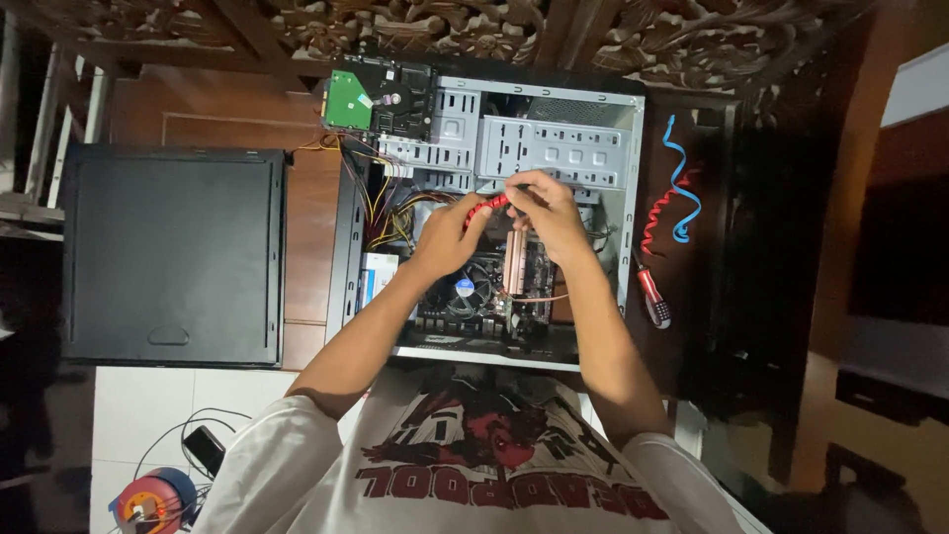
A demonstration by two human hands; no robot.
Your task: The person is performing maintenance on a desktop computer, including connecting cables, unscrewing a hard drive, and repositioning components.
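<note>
side panel [173, 255] left of case [633, 198] — screwdriver [653, 298] right

Dark wooden table [306, 213] bears open computer case [633, 198]; side panel [173, 257] — screwdriver [652, 297].

Two bare forearms, extended forward from short white sleeves and converging toward the centre of the view. Left hand [447, 237]: wrist slightly bent, back of the hand uppermost, fingers curled inward in a closed grip. Right hand [547, 213]: set just beside and slightly ahead of the left, knuckles up, fingers bent and pinched together at the tips, nearly meeting the left.
</note>
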